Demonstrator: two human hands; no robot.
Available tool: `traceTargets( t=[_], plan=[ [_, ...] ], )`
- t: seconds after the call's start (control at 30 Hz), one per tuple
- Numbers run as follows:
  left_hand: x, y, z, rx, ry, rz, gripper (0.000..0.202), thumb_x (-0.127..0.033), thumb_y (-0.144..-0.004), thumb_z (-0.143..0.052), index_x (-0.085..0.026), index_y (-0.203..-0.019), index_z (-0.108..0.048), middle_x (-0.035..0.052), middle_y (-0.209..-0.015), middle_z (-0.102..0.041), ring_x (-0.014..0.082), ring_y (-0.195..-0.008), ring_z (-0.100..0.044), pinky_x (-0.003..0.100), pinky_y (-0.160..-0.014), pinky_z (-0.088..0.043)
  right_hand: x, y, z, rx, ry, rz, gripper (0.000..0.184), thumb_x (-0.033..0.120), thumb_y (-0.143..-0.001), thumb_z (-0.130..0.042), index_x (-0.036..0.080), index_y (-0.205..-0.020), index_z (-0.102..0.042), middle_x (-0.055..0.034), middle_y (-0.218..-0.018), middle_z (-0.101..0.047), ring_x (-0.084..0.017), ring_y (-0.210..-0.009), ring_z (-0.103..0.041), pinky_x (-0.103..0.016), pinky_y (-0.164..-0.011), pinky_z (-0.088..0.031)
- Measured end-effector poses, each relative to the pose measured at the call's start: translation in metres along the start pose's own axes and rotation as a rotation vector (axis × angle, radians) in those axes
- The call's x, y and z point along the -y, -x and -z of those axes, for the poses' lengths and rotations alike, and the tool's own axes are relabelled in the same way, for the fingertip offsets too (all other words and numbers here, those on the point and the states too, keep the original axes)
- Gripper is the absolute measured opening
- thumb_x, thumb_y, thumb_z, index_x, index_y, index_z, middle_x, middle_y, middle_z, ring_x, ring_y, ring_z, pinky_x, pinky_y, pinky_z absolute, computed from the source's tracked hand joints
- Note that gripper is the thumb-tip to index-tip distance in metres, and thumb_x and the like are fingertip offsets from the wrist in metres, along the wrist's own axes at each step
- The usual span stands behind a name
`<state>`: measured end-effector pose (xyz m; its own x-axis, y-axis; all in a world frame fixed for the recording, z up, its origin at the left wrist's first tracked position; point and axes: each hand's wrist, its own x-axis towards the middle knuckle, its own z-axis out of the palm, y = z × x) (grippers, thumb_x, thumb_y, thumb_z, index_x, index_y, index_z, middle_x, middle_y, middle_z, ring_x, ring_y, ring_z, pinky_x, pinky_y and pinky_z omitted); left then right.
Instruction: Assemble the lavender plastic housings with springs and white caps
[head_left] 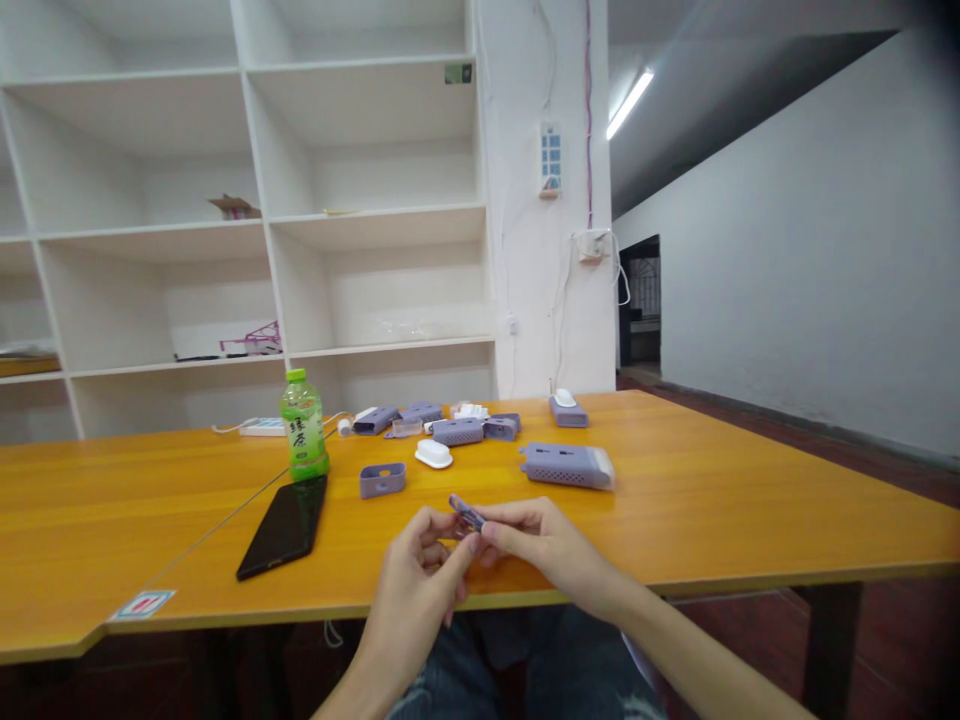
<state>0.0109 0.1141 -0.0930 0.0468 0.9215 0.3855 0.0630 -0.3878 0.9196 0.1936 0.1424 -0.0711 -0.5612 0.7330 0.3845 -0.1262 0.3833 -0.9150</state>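
Note:
My left hand (420,570) and my right hand (536,540) meet over the front edge of the orange table (750,500). Together they pinch a small purple plastic part (466,515), fingers curled round it. Just beyond lie a long purple perforated housing with a white end (568,466), a small purple frame piece (382,480) and a white oval cap (433,454). Farther back sits a cluster of purple and white parts (457,425), and one purple base with a white top (567,408).
A green tea bottle (304,425) stands left of the parts, with a black phone (285,525) lying flat before it and a cable running past. A white power strip (262,427) lies at the table's back. White shelves (255,230) fill the wall behind.

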Motion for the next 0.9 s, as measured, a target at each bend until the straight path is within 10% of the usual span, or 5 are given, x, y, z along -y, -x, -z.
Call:
traceTargets(
  t=[0.9],
  plan=[
    [-0.002,-0.003,0.001,-0.039,0.048,0.059,0.042,-0.052,-0.082,-0.077,-0.018,-0.087,-0.052,-0.0064,-0.050,-0.061,0.0043,-0.030,-0.044,0.012,-0.030,-0.031,-0.002,0.001,-0.002,0.038,-0.160,-0.059,0.045,0.049,-0.091,-0.071,0.011,-0.114,-0.078,-0.0133,-0.104,-0.079,-0.023,-0.092,-0.076,-0.046,-0.096,-0.058]
  ],
)
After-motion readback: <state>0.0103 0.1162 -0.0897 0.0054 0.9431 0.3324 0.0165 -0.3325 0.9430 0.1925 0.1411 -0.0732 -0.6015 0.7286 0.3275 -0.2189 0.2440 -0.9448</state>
